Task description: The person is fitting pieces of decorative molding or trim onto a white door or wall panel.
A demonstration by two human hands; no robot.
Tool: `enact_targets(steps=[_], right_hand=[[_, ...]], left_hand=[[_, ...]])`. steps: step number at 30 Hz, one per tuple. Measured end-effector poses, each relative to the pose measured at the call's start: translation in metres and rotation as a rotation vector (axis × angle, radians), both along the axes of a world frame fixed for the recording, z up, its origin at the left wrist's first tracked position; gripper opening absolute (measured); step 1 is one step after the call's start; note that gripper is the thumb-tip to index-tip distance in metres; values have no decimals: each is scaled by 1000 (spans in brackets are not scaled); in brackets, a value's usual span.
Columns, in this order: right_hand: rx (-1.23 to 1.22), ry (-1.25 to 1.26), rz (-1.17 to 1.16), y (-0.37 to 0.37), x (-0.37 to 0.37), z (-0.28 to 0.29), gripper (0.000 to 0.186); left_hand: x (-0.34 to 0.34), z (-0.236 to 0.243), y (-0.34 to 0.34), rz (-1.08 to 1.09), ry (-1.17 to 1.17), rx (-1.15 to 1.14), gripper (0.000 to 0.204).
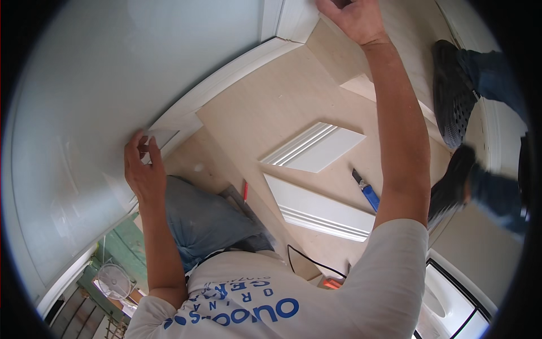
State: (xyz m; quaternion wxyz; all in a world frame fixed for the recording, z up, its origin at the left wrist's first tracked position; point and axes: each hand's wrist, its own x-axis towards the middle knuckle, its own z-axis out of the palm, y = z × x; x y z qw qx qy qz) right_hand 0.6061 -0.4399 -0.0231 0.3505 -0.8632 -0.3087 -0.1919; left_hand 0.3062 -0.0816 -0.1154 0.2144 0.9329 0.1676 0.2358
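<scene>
My left hand (145, 172) is at the lower edge of a large pale glossy panel (113, 73). Its thumb and fingertips close on a thin whitish piece (162, 137) beside the end of a long white trim strip (226, 75), which runs along the panel's edge. At the top, my right hand (355, 21) is curled next to the white frame corner (296, 25). The picture's upper edge cuts off its fingers, so anything in them is hidden. Two white grooved moulding offcuts, one farther (322, 148) and one nearer (316, 210), lie on the wooden boards.
A blue utility knife (367, 191) with its blade out lies right of the offcuts. A red pencil-like stick (245, 192) is by my knee. Another person's dark shoes (451, 90) stand at the right. A black cord (310, 259) and an orange object (332, 283) are near my body.
</scene>
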Motion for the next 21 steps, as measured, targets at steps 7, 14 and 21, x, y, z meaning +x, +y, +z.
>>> enact_targets(steps=[7, 14, 21], right_hand=[[-47, -24, -53, 2, -5, 3, 17], [-36, -17, -72, 1, 1, -5, 17], [47, 10, -67, -17, 31, -25, 24]], left_hand=[[30, 28, -36, -364, -125, 325, 42], [61, 22, -40, -448, 5, 583, 39], [74, -1, -39, -494, -117, 749, 40]])
